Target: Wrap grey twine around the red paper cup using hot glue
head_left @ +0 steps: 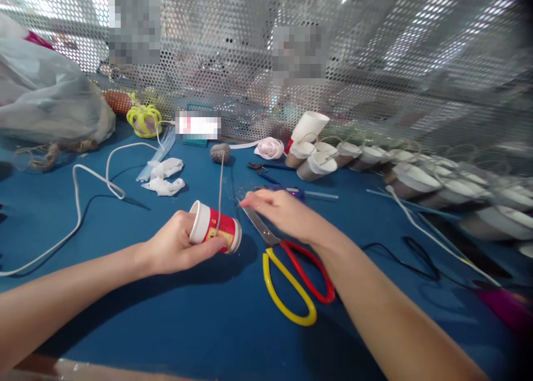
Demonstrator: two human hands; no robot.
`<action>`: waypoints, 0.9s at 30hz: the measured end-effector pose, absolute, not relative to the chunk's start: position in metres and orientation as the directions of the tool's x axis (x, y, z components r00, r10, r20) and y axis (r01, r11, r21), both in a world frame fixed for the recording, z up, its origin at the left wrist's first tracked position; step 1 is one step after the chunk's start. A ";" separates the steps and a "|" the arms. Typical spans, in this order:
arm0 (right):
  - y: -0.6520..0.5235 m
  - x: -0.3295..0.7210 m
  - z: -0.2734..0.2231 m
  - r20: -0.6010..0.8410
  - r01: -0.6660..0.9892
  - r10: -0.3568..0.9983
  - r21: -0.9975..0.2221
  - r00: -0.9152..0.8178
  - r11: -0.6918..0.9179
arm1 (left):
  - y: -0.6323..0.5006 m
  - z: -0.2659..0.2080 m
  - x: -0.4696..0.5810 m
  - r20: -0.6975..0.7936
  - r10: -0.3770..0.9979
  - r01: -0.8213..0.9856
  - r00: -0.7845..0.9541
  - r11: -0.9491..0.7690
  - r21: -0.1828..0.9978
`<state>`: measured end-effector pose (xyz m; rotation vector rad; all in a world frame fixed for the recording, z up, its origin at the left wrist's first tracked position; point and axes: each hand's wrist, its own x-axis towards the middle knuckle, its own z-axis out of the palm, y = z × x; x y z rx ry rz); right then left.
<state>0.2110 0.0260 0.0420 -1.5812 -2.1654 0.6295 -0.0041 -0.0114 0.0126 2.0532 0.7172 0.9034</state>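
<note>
Clamping paper cup (228, 225) above blue table (125, 314) with left hand (177, 245) | poising right hand (287, 210) beside scissors (271, 239), grip indeterminable | apparently laying grey yarn (218, 154) against cup | probably calling next for taut yarn

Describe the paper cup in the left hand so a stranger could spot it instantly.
Above the blue tabletop, the left hand grips the paper cup, its mouth facing left. Grey cord runs from it to a grey yarn ball; its red print sets it apart from the grey-sided cups at right.
</note>
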 end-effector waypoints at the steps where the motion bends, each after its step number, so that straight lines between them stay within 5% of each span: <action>1: 0.022 0.198 0.042 -0.006 0.739 0.932 -0.610 -0.363 0.284 | -0.012 0.013 -0.004 0.372 0.698 0.169 0.612 -0.575 0.801; 4: 0.015 0.168 0.042 -0.062 0.416 0.890 -0.897 -0.453 0.149 | -0.014 0.013 -0.003 0.367 0.673 0.151 0.643 -0.580 0.800; 10: 0.015 0.175 0.053 0.158 0.183 0.973 -0.965 -0.166 0.188 | -0.011 0.012 -0.003 0.025 0.835 0.083 0.550 -0.085 0.993; 16: 0.018 0.191 0.060 0.295 0.249 0.953 -0.920 -0.069 0.302 | -0.008 0.008 -0.003 -0.170 0.870 -0.062 0.463 0.223 0.973; 27: 0.022 0.187 0.053 0.337 0.456 0.935 -0.820 -0.106 0.347 | -0.016 0.014 0.002 -0.158 0.835 -0.085 0.526 0.236 0.968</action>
